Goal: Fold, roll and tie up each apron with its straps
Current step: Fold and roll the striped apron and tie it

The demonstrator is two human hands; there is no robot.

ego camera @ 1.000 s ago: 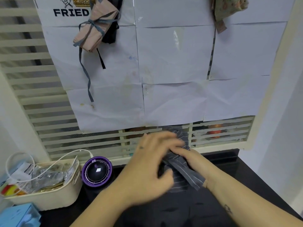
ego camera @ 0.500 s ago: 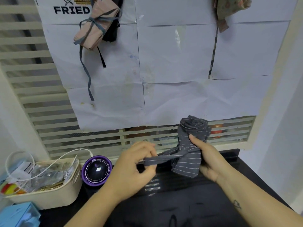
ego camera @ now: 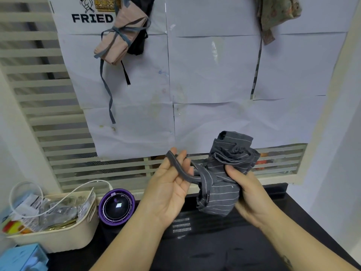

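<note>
Wall: paper sheets [ego camera: 213, 71], tied pink roll [ego camera: 121, 36] hanging.
Desk [ego camera: 214, 247]: basket [ego camera: 58, 237], purple gadget [ego camera: 116, 207] left.
Left grip [ego camera: 170, 186]: loose, strap [ego camera: 181, 171] across fingers.
Right grip [ego camera: 248, 194]: clasps striped apron [ego camera: 220, 192].

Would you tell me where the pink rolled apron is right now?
In the head view, the pink rolled apron hangs upper left against the papered wall, just right of the FRIED lettering.

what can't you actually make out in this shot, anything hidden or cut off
- Head view: fingers of the right hand, hidden behind the grey striped apron; only the thumb shows.
- Head view: where the strap runs on the apron's far side, hidden by the roll itself.
- Head view: floral cloth, cut off by the top edge.
- Head view: dark cloth, mostly covered by the pink apron roll.
</note>
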